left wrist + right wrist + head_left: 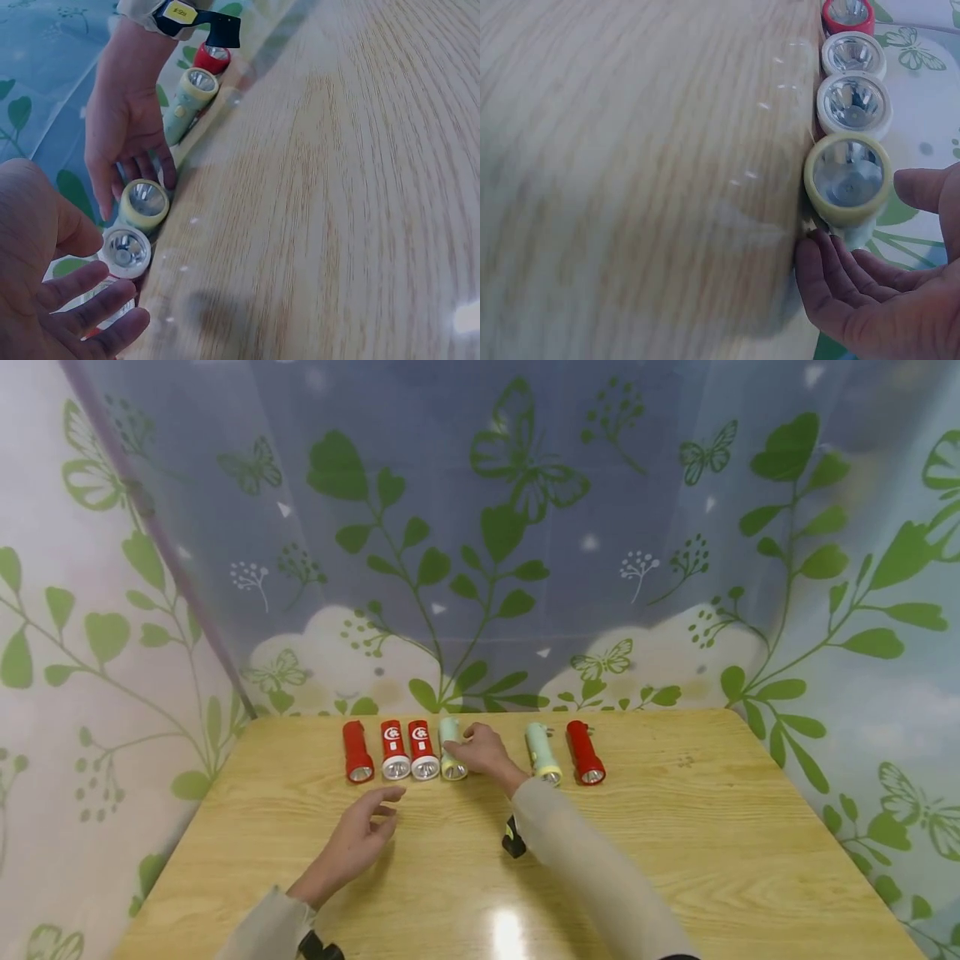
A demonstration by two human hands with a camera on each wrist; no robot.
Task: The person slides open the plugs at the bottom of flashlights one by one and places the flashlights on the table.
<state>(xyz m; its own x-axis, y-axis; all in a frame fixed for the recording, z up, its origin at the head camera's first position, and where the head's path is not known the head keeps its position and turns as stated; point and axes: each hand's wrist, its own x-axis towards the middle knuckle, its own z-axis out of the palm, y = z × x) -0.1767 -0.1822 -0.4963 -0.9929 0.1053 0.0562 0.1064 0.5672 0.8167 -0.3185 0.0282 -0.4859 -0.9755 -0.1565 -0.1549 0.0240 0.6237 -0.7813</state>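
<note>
A pale green flashlight (452,752) with a yellow rim lies on the table, its lens toward me. My right hand (486,750) is right at it, fingertips along its right side and thumb over its body. In the right wrist view, the right hand's fingers (829,277) are loosely bent, and background shows between thumb and flashlight. My left hand (358,835) is held in front of the row, fingers spread and holding nothing. Nearest to it are two red flashlights with white rims, one left (394,749) and one right (423,749), standing close to the green one.
A plain red flashlight (357,752) lies at the row's left end. Right of my right hand lie another pale green flashlight (542,753) and a red one (585,752). The wooden table (712,843) ends at a printed curtain (637,568) behind the row.
</note>
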